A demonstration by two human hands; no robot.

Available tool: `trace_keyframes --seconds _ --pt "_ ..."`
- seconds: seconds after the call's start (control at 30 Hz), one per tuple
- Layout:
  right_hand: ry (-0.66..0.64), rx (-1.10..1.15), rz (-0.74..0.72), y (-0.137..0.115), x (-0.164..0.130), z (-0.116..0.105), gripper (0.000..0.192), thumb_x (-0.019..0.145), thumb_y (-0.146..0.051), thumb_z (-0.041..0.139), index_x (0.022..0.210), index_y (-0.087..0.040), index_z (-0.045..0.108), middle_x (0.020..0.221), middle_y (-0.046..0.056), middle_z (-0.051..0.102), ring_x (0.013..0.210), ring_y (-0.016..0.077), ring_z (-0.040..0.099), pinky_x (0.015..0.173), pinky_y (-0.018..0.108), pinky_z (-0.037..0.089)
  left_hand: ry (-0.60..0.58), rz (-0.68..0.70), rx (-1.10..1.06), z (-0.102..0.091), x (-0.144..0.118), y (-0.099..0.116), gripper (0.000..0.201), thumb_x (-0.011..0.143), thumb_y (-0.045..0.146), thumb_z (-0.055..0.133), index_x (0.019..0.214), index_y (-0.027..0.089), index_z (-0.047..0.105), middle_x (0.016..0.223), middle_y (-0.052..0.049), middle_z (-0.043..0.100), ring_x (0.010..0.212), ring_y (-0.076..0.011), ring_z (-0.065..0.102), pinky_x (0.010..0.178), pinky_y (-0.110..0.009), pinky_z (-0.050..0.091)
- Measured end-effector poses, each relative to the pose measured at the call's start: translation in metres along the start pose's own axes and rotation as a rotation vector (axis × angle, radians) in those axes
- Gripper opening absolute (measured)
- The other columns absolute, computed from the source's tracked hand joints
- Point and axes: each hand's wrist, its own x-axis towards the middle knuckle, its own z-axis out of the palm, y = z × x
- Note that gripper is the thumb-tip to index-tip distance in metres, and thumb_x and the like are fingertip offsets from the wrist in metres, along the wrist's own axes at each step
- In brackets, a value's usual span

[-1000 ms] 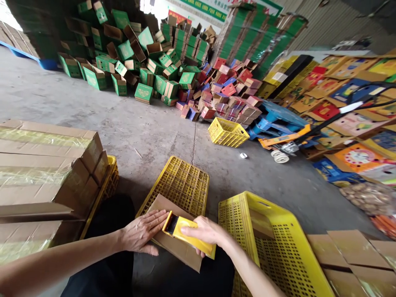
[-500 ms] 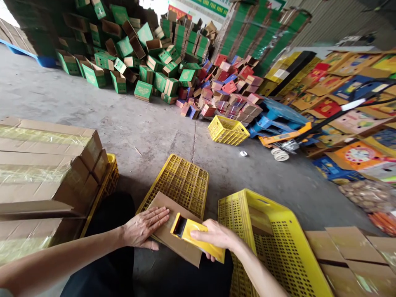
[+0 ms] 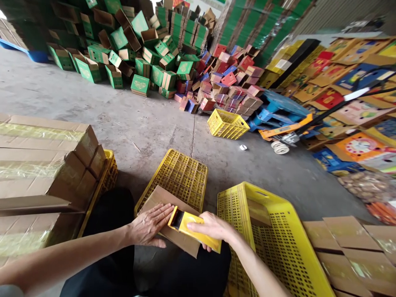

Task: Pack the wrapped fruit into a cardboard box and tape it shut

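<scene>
Hands meet low in the view over a flat brown cardboard piece (image 3: pixel 182 243) resting across the person's dark-clothed lap. The left hand (image 3: pixel 151 225) lies palm down with fingers spread, pressing on the smooth cardboard. The right hand (image 3: pixel 213 229) is closed around a yellow tape dispenser (image 3: pixel 193 229), a glossy, boxy plastic tool with a dark opening at its front end, held against the cardboard just beside the left fingertips.

Under the far edge of the cardboard lies a yellow perforated panel (image 3: pixel 179 179), a rigid plastic grid of small square holes, flat on the concrete floor (image 3: pixel 139 123), which is grey, rough and cracked. To the right stands a yellow crate (image 3: pixel 278 239) of the same holed plastic, tilted, with a handle slot in its rim. Beside it at lower right lie flat cardboard boxes (image 3: pixel 346 251) sealed with shiny clear tape.

At left, taped brown cartons (image 3: pixel 40 165) are stacked on another yellow crate (image 3: pixel 108 173), their tops crossed by glossy tape strips.

Farther out sit a small yellow basket (image 3: pixel 227 123), a white tape roll (image 3: pixel 243 147) on the floor, and a blue and orange pallet jack (image 3: pixel 278 123). Behind are a tumbled heap of green boxes (image 3: pixel 136 53), smaller red and pink boxes (image 3: pixel 225 86), and printed flat cartons (image 3: pixel 346 95) at right
</scene>
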Motion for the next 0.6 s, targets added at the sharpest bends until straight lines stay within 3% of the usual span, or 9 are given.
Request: trace_keyframes --seconds 0.3,0.6 --pt "0.004 0.009 0.013 0.027 -0.024 -0.007 0.037 0.097 -0.054 0.061 0.086 -0.019 0.062 0.058 0.005 0.072 0.050 0.0195 0.072 0.044 0.021 0.052 -0.020 0.010 0.005 0.002 -0.001 -0.004 0.113 0.095 0.082 0.042 0.170 0.010 -0.003 0.172 -0.020 0.026 0.159 -0.0368 0.028 0.129 -0.049 0.027" --pt "0.041 0.033 0.062 0.033 -0.017 -0.002 0.041 0.093 -0.057 0.067 0.080 -0.018 0.061 0.052 0.001 0.069 0.045 0.0166 0.068 0.042 0.018 0.049 -0.020 -0.018 -0.012 0.001 0.004 0.011 0.115 0.092 0.087 0.038 0.171 0.012 0.000 0.173 -0.018 0.025 0.160 -0.0370 0.027 0.130 -0.051 0.022"
